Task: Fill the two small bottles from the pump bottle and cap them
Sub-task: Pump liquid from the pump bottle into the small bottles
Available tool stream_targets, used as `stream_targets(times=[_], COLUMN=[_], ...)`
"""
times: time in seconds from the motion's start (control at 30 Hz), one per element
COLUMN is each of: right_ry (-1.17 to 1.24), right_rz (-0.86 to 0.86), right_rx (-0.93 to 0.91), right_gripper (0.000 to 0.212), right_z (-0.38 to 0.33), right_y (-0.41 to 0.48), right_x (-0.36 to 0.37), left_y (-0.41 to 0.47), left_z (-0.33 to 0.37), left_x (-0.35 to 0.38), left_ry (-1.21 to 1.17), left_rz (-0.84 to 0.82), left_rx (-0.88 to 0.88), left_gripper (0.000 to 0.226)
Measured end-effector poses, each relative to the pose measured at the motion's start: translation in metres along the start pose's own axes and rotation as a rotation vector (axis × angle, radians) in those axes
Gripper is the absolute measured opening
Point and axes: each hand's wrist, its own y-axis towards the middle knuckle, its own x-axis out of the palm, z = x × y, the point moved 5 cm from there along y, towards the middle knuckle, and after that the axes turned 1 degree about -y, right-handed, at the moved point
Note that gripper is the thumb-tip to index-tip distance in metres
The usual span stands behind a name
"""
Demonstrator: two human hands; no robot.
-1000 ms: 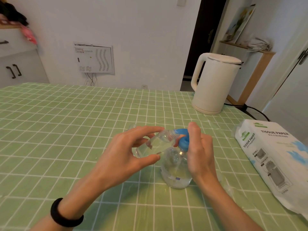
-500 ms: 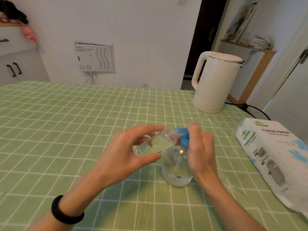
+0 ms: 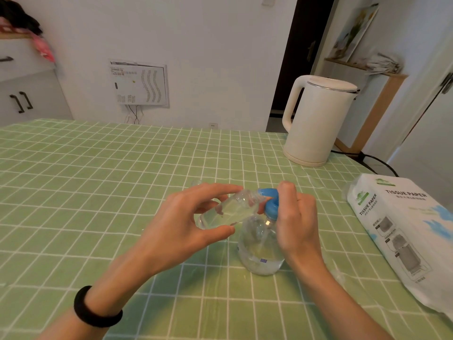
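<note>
Wrist: a black band (image 3: 98, 309) circles the left forearm, nearest the camera.
Left hand (image 3: 176, 231): fingers (image 3: 215, 190) closed around a small bottle (image 3: 228, 209), tilted with its mouth up against the blue pump head.
Right hand (image 3: 294, 222): fingers (image 3: 285, 192) wrapped over the blue top of the pump bottle (image 3: 259, 249), which stands on the desk (image 3: 98, 180) with liquid low in its base.
Progress: this small bottle looks well filled, uncapped; capping is judged still to come.
Second bottle: a clear shape past the left hand may be it; fill level cannot be told.
Right edge: tissue pack (image 3: 402, 231).
Far corner: white kettle (image 3: 318, 121).
</note>
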Motion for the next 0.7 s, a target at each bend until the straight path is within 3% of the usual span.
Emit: stream_targets(times=[0.27,0.53,0.7], right_ry=[0.037,0.010,0.014], right_rz=[-0.014,-0.009,-0.030], right_rx=[0.052,0.033,0.000], right_gripper=[0.071,0.059,0.073], right_z=[0.0010,-0.0022,0.0006], right_y=[-0.0019,-0.0016,-0.0012], right_x=[0.0027,0.0002,0.0027], left_y=[0.0002,-0.0007,-0.0002], left_z=[0.0014,0.0023,0.0002], left_x=[-0.0009,0.0001,-0.0004], left_ry=[-0.013,0.027,-0.007], left_rz=[-0.001,-0.018,-0.023], left_rx=[-0.005,-0.013,-0.024], left_gripper=[0.065,0.062,0.062])
